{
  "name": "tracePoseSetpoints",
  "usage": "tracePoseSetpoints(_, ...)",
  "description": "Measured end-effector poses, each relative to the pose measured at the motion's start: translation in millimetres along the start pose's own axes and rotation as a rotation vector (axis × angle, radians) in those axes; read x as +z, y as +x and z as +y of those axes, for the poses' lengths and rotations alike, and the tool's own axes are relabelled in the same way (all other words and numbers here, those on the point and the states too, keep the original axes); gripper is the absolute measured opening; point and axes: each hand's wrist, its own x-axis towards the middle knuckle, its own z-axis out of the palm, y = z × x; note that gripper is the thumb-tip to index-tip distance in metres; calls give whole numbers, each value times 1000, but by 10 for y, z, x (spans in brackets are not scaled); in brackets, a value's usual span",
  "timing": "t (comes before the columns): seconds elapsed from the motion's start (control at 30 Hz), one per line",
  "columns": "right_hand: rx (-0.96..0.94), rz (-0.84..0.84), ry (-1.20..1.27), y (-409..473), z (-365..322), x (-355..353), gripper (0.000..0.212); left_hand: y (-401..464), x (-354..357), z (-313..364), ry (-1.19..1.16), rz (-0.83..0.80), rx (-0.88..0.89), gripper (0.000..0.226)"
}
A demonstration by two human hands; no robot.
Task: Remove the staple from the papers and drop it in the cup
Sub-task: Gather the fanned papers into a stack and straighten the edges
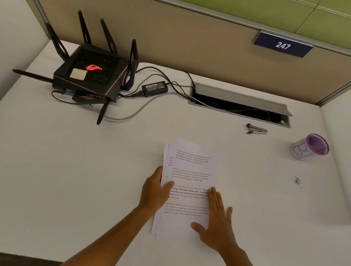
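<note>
Both hands are flat on the papers point(189, 178) at lower centre of the frame: left hand point(155, 193) on the left edge, right hand point(218, 222) splayed over the lower right, neither gripping anything. Staple remover point(256, 129) and cup point(309, 147) sit well apart at right; can't make out the staple.

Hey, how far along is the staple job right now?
Nothing looks done yet. Both hands, left hand and right hand, lie flat on the papers, steadying them. The staple remover sits untouched farther back, and the cup stands off to the right. Left: fetch the remover, pull the staple, drop it in. The staple itself is too small to see.
</note>
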Motion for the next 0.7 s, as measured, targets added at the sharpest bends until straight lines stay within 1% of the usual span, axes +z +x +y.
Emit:
tracePoseSetpoints(0.07, -10, 11, 29, -1, 11, 0, 122, -68, 61, 18, -54, -14, -15, 45)
tracePoseSetpoints(0.13, -7, 37, 110, 2, 25, -57, 124, -126, 83, 42, -110, -3, -31, 45)
tracePoseSetpoints(0.2, 38, 122, 312, 13, 53, -167, 120, -169, 64, 83, -199, 21, -32, 43)
tracePoseSetpoints(0.3, 187, 265, 650, 41, 100, -407, 119, -226, -5, 174, -322, 41, -38, 44)
tracePoseSetpoints(0.37, 243, 265, 829, 47, 117, -558, 120, -261, -38, 225, -374, 43, -55, 47)
tracePoseSetpoints(0.43, 235, 203, 928, 76, 149, -657, 117, -296, -57, 262, -406, 24, -83, 50)
tracePoseSetpoints(0.5, 212, 118, 1003, 95, 159, -721, 106, -344, -54, 297, -433, -24, -106, 50)
tracePoseSetpoints(0.57, 187, 77, 1068, 107, 127, -761, 84, -383, -36, 332, -451, -86, -116, 49)
tracePoseSetpoints(0.63, 165, 68, 1107, 103, 69, -785, 60, -419, -10, 382, -444, -111, -131, 48)
tracePoseSetpoints(0.7, 176, 57, 1120, 98, 42, -770, 45, -436, 22, 417, -447, -118, -157, 45)
